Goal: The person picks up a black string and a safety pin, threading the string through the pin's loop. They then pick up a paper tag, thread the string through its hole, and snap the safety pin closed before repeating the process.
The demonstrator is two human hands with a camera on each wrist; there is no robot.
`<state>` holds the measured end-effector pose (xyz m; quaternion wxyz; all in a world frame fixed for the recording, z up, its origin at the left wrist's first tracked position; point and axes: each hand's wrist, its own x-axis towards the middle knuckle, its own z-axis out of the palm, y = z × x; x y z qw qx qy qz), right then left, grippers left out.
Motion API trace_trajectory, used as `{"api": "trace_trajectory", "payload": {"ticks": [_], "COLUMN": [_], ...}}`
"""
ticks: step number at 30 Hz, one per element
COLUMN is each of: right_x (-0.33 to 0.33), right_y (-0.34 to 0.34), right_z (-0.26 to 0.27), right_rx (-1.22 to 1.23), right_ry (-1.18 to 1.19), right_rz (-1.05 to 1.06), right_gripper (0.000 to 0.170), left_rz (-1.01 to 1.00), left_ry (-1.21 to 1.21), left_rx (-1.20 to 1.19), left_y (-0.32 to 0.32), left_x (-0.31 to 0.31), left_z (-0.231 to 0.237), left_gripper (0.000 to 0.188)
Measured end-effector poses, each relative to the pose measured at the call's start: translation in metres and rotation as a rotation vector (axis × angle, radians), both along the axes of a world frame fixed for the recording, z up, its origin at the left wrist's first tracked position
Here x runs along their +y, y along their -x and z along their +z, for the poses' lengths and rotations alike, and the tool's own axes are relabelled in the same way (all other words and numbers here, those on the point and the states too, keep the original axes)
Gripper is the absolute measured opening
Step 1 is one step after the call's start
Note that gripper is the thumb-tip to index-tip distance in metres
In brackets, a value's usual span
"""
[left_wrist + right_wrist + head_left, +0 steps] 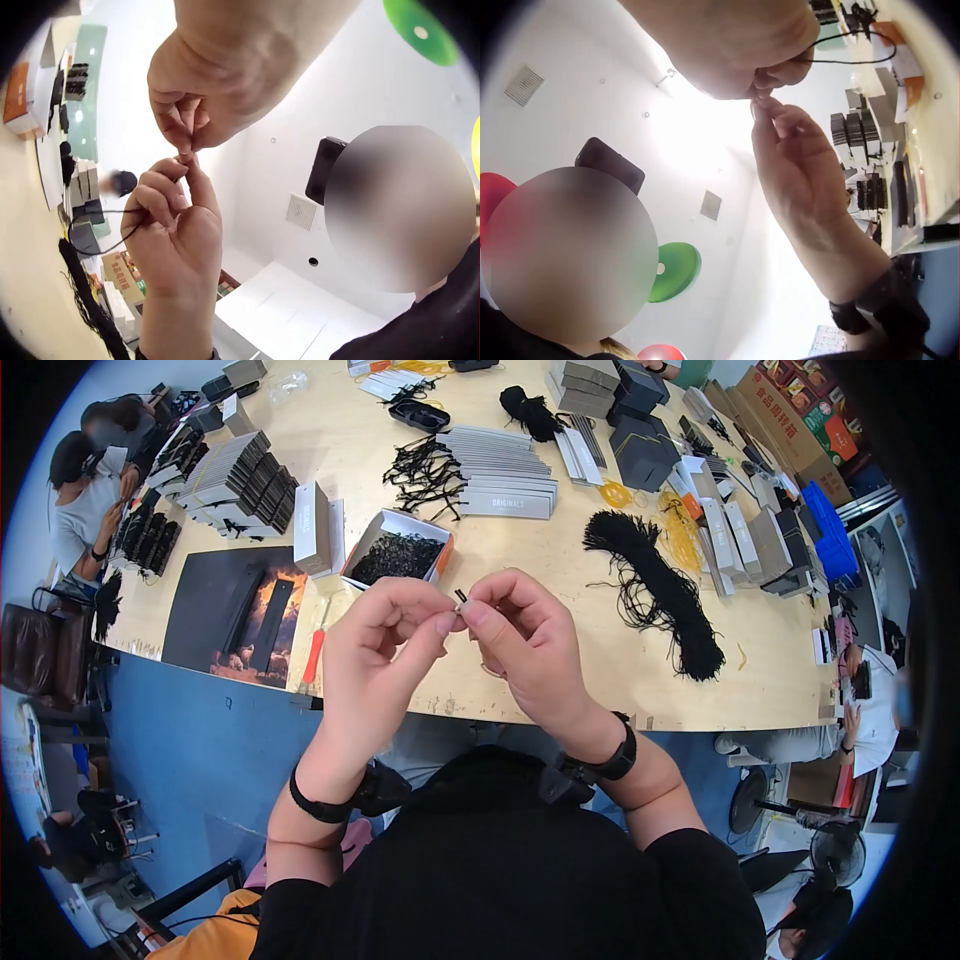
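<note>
In the head view, my left hand [370,660] and right hand [540,650] meet fingertip to fingertip above the front of the table. Thumbs and forefingers of both pinch a small black piece [461,596], its dark tip poking up between them. Its exact kind is mostly hidden by the fingers. A thin black cord [855,62] loops out from the curled fingers of my right hand, as the right wrist view shows. Just beyond the hands stands an open white-and-orange box [445,560] filled with small black parts.
A bundle of black cords [655,595] lies to the right. Grey tags [505,500] with black strings fan out at the back. On the left are a red-handled tool [313,655], a dark printed mat [205,605] and stacked tags [235,485]. Other people sit at both sides.
</note>
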<state>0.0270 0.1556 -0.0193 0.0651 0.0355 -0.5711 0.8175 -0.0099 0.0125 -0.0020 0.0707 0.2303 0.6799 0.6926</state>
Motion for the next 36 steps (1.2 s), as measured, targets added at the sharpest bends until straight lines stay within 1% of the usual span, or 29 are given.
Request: {"api": "trace_trajectory", "payload": {"ticks": [1, 2, 4, 6, 7, 8, 9, 11, 12, 13, 14, 15, 16, 17, 18, 19, 20, 22, 24, 27, 30, 36], "right_x": [-0.002, -0.003, -0.003, -0.008, -0.009, -0.009, -0.008, -0.004, -0.001, 0.001, 0.004, 0.006, 0.008, 0.009, 0.009, 0.008, 0.007, 0.005, 0.003, 0.001, 0.0, 0.0], "right_y": [0.0, 0.001, 0.003, 0.004, 0.004, 0.005, 0.006, 0.008, 0.01, 0.011, 0.01, 0.009, 0.009, 0.007, 0.004, 0.002, 0.001, -0.001, 0.0, -0.001, -0.001, -0.001], "right_z": [-0.002, -0.002, -0.001, -0.002, -0.002, -0.002, -0.003, -0.001, 0.001, 0.003, 0.005, 0.006, 0.008, 0.012, 0.018, 0.022, 0.023, 0.024, 0.023, 0.021, 0.02, 0.014], "right_rx": [-0.008, -0.009, -0.078, -0.077, -0.075, -0.074, -0.075, -0.073, -0.012, 0.049, 0.049, 0.053, 0.057, 0.056, 0.025, -0.007, -0.008, 0.007, 0.0, -0.012, -0.017, 0.026], "right_ry": [0.071, 0.071, 0.216, 0.232, 0.247, 0.247, 0.208, 0.168, 0.03, -0.108, -0.109, -0.223, -0.336, -0.337, -0.412, -0.487, -0.486, -0.535, -0.528, -0.498, -0.477, -0.488], "right_rz": [-0.026, -0.026, -0.017, -0.019, -0.021, -0.021, -0.052, -0.082, -0.14, -0.198, -0.197, -0.182, -0.166, -0.166, -0.159, -0.151, -0.151, -0.179, -0.188, -0.201, -0.211, -0.242], "right_gripper": [0.011, 0.011, 0.012, 0.013, 0.013, 0.013, 0.012, 0.011, 0.01, 0.009, 0.009, 0.008, 0.007, 0.007, 0.007, 0.006, 0.006, 0.007, 0.007, 0.008, 0.008, 0.008], "left_rz": [-0.053, -0.107, -0.096, -0.085, -0.051, -0.016, -0.015, 0.046, 0.046, 0.075, 0.103, 0.104, 0.092, 0.08, 0.08, 0.09, 0.1, 0.136, 0.263, 0.305, 0.326, 0.326], "left_ry": [-0.123, -0.246, -0.271, -0.296, -0.309, -0.321, -0.322, -0.402, -0.403, -0.312, -0.221, -0.222, -0.163, -0.103, -0.103, -0.062, -0.021, -0.007, 0.101, 0.059, 0.102, 0.099], "left_rx": [-0.069, -0.138, -0.18, -0.222, -0.171, -0.119, -0.118, -0.216, -0.214, -0.144, -0.074, -0.075, -0.008, 0.058, 0.057, 0.106, 0.156, 0.173, 0.243, 0.278, 0.329, 0.427], "left_y": [0.002, 0.004, 0.007, 0.011, 0.013, 0.014, 0.013, 0.009, 0.009, 0.009, 0.009, 0.009, 0.009, 0.009, 0.007, 0.005, 0.002, -0.002, -0.006, -0.008, -0.01, -0.011], "left_x": [0.001, 0.002, 0.003, 0.005, 0.006, 0.007, 0.009, 0.01, 0.01, 0.008, 0.007, 0.007, 0.006, 0.006, 0.006, 0.007, 0.007, 0.009, 0.01, 0.011, 0.011, 0.008], "left_z": [-0.003, -0.006, -0.013, -0.021, -0.024, -0.025, -0.023, -0.016, -0.016, -0.016, -0.016, -0.017, -0.017, -0.018, -0.017, -0.016, -0.015, -0.014, -0.01, -0.012, -0.012, -0.017], "left_gripper": [0.017, 0.016, 0.016, 0.017, 0.016, 0.016, 0.016, 0.012, 0.012, 0.013, 0.014, 0.014, 0.017, 0.02, 0.02, 0.023, 0.026, 0.028, 0.033, 0.038, 0.039, 0.036]}}
